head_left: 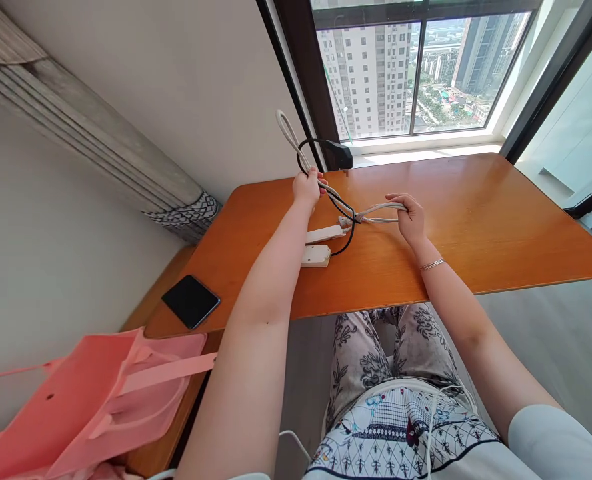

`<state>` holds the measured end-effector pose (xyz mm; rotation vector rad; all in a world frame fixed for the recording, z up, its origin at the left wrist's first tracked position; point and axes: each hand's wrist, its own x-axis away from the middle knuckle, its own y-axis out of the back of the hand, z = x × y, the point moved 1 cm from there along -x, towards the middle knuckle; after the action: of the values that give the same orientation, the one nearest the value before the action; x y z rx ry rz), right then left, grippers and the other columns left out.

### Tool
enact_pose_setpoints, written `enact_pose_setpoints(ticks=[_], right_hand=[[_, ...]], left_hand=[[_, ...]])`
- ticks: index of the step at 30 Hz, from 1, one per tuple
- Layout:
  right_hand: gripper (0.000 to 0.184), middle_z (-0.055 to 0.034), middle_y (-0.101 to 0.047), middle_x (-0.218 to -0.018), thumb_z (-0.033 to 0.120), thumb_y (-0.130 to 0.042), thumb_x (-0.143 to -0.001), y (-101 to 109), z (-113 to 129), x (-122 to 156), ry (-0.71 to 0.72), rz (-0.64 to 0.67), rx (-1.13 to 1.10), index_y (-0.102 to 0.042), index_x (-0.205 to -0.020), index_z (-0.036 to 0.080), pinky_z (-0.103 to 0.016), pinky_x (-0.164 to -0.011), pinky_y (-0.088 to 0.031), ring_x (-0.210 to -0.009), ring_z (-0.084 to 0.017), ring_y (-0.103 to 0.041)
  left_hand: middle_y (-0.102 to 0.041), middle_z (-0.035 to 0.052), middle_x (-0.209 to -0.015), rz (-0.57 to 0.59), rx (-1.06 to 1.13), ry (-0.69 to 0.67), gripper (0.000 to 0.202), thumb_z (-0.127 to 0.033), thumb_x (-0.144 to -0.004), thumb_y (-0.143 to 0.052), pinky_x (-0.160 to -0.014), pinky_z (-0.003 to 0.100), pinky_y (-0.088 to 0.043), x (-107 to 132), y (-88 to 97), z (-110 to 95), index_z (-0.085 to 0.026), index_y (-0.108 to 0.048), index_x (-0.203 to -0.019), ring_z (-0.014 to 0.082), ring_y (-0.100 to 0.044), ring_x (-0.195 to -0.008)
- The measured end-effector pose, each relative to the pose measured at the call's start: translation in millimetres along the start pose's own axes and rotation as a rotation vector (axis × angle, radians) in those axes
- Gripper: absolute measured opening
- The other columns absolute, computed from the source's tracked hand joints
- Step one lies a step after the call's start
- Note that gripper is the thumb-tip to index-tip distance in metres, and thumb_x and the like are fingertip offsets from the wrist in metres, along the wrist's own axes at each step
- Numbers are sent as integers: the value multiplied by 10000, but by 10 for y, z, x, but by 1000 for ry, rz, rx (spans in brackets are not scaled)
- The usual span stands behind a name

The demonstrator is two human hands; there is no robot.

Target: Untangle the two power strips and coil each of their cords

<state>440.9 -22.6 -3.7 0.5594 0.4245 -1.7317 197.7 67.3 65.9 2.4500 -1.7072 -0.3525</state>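
Note:
My left hand (309, 187) is closed around a bundle of white and black cables (333, 195), with a white loop sticking up above the fist. At the right, my right hand (410, 217) grips a loop of white cable (381, 208). The cables cross in a tangle between the two hands, just above the table. Two white power strips (316, 257) lie on the table below the tangle, partly hidden behind my left forearm. A black cable runs into the nearer one. Past my left hand is a black plug or adapter (340, 155) at the far edge.
The brown wooden table (501, 227) stands against a window (421, 80). A black phone or tablet (191, 301) lies at its left corner. Beside that, a pink bag-like item (106, 393) rests on a lower wooden surface. A gathered curtain (101, 133) hangs at the left.

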Motion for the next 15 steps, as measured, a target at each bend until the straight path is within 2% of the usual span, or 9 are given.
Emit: enact_pose_setpoints(ticks=[3, 6, 9, 12, 15], right_hand=[[234, -19, -778, -1067, 179, -558, -838, 18, 88, 45, 209, 47, 149, -692, -679, 288, -472, -1078, -486, -1103, -255, -624], [304, -18, -785, -993, 232, -608, -896, 4, 81, 62, 335, 137, 223, -646, -597, 277, -474, -1040, -471, -1047, -259, -611], [315, -18, -792, -951, 239, -587, -949, -47, 55, 86, 481, 315, 367, -677, -649, 267, -471, -1008, -442, -1032, -248, -612], [322, -2, -798, -977, 174, -508, -986, -63, 51, 144, 681, 539, 520, -711, -755, 267, -448, -988, -410, -1056, -223, -604], [337, -6, -790, -978, 149, -466, -998, 16, 26, 210, 792, 668, 609, -705, -788, 261, -413, -956, -403, -1067, -211, -590]], left_hand=[[-691, 41, -699, 25, -4, 15, 416, -578, -974, -551, -509, 221, -479, -10, -13, 52, -190, -582, -829, 121, -628, -546], [-697, 38, -718, 44, 7, 63, 351, -498, -992, -562, -521, 217, -481, -29, -24, 97, -185, -578, -834, 106, -615, -528], [-693, 33, -724, 59, 35, 122, 240, -379, -1013, -551, -525, 189, -483, -44, -54, 125, -178, -579, -886, 95, -628, -539], [-682, 18, -759, 88, 96, 113, 109, -249, -963, -620, -572, 180, -530, -20, -147, 137, -171, -599, -1035, 97, -667, -599], [-698, 27, -882, 188, 140, 19, 318, -132, -871, -672, -718, 228, -596, 36, -296, 157, -164, -602, -1179, 118, -714, -744]])
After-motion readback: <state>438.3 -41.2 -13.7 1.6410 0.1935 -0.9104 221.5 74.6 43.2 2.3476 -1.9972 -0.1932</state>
